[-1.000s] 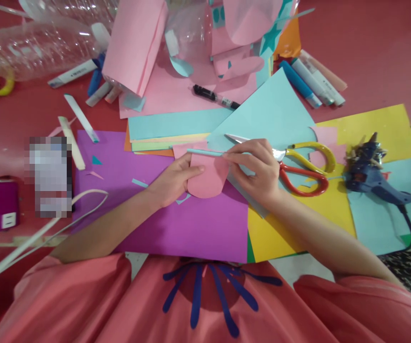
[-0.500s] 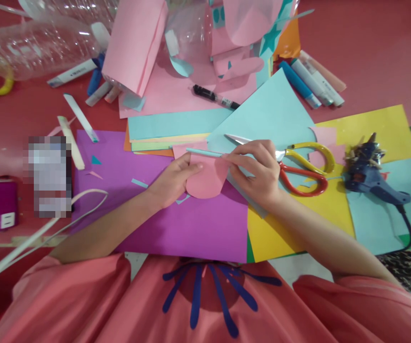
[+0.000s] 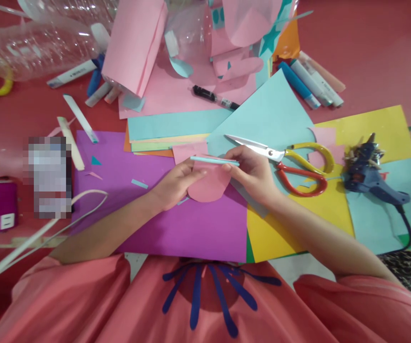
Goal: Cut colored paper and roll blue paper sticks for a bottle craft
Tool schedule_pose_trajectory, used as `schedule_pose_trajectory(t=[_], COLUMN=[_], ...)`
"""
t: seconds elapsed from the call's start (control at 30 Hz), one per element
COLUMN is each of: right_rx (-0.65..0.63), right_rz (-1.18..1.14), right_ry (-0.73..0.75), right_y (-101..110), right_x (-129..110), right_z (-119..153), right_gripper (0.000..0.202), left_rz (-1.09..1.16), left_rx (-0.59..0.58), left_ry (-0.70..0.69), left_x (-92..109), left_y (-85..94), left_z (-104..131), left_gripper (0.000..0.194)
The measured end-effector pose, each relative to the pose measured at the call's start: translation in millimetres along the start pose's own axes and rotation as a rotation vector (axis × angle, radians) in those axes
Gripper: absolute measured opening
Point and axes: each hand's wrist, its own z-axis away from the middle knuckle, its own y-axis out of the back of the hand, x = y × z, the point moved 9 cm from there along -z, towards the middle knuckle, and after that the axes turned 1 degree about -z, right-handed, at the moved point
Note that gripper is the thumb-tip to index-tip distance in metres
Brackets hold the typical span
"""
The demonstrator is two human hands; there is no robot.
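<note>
Between my two hands is a pink paper piece (image 3: 209, 186) with a rounded lower edge, and a narrow light-blue paper strip (image 3: 214, 161) lies along its straight top. My left hand (image 3: 175, 183) pinches the left side, thumb on the pink face. At the upper right corner my right hand (image 3: 253, 174) grips the piece, its thumb against the end of the strip. Just beyond the right hand lie scissors (image 3: 280, 155) with a yellow and a red handle loop. Purple paper (image 3: 198, 233) is spread beneath the hands.
A blue hot glue gun (image 3: 373, 178) with a cord rests on paper at the right. Markers (image 3: 313, 81), a black pen (image 3: 216, 97), a pink-wrapped bottle (image 3: 136, 45) and clear plastic bottles (image 3: 48, 45) fill the back. At the left are a phone (image 3: 50, 176) and a white cable (image 3: 41, 228).
My right hand has shifted slightly left and down, its thumb now pressing on the strip's right end. The pink piece has tilted a little, and more of the scissors' blades show.
</note>
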Motion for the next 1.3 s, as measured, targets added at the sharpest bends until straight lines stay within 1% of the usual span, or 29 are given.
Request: schedule_pose_trajectory(t=[0.07, 0.13, 0.23, 0.3, 0.43, 0.53, 0.63, 0.73, 0.87, 0.97, 1.13, 1.3], right_rx=[-0.026, -0.034, -0.038, -0.05, -0.128, -0.192, -0.225, -0.221, -0.207, -0.21, -0.203, -0.186], right_rz=[-0.032, -0.066, -0.08, -0.061, -0.007, 0.047, 0.098, 0.15, 0.198, 0.202, 0.204, 0.202], right_ry=[-0.038, -0.035, -0.012, -0.01, -0.007, 0.013, 0.049, 0.094, 0.134, 0.146, 0.158, 0.217], right_y=[-1, -1, 1, 1, -5, -9, -12, -13, -13, -14, -13, -12], right_x=[1, -1, -3, -2, -2, -5, -8, -11, -13, -14, -16, -20], right_z=[-2, -3, -4, -3, -2, -1, 0, 1, 2, 2, 2, 4], right_gripper=[0.036, 0.037, 0.035, 0.033, 0.027, 0.023, 0.02, 0.017, 0.017, 0.016, 0.015, 0.01], left_rz=[-0.039, -0.079, -0.162, -0.257, -0.444, -0.523, -0.576, -0.605, -0.595, -0.592, -0.642, -0.676], left_rx=[-0.028, -0.03, -0.022, 0.001, 0.074, 0.092, 0.094, 0.106, 0.133, 0.142, 0.128, 0.133], left_ry=[0.006, -0.021, -0.118, -0.191, -0.312, -0.328, -0.353, -0.382, -0.366, -0.355, -0.405, -0.427], left_x=[0, 3, 16, 26, 40, 42, 43, 44, 43, 42, 45, 47], left_y=[-3.5, -4.0, -2.3, 0.7, 6.4, 6.3, 4.2, 4.1, 7.5, 8.4, 5.0, 4.9], left_z=[0, 0, 1, 2, 8, 10, 11, 12, 12, 12, 14, 15], left_gripper=[0.036, 0.038, 0.037, 0.035, 0.031, 0.025, 0.016, 0.012, 0.012, 0.013, 0.007, 0.009])
